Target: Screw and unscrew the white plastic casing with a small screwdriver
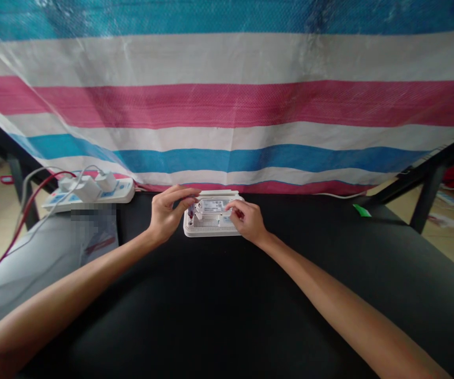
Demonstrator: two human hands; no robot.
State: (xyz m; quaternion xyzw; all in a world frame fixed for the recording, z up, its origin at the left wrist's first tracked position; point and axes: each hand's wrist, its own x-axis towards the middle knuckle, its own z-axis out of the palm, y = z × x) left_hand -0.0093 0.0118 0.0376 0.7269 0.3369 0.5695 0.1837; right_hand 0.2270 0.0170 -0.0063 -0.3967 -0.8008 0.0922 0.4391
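A white plastic device (207,230) with a printed label and a vented grille lies on the black table. My left hand (166,213) is at its left side, thumb and fingers pinched around a small screwdriver (191,212). The screwdriver stands roughly upright, its dark reddish lower end over a round hole at the device's front left corner. My right hand (249,220) rests at the device's right side, its fingers curled against the top. Whether those fingers pinch anything small cannot be made out.
A white power strip (126,193) with several plugs and cables stands at the back left. In front of it lies a clear plastic bag (99,231). A small green packet (362,210) is at the right. A striped tarp (227,105) hangs behind the table (219,310).
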